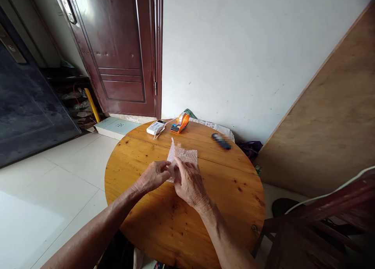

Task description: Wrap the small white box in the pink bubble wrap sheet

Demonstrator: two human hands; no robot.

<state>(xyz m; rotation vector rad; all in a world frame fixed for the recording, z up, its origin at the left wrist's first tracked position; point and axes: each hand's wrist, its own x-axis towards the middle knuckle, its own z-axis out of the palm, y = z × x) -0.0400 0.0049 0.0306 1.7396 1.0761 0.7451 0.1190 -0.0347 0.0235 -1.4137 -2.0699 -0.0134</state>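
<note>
A piece of clear bubble wrap lies on the round wooden table in front of me, with its left side folded up into a raised flap. My left hand is closed on the flap's left edge, thumb and fingertips pinched together. From the right, my right hand lies over the wrap, its index finger and thumb closed at the fold and its other fingers bent on the sheet. Whether anything is inside the wrap I cannot tell, because my hands cover its lower part.
On the table's far side are an orange tape dispenser, a white box-like device with a cable, and a dark remote-shaped object, partly blurred. The round table stands near a white wall. A dark wooden chair is at right.
</note>
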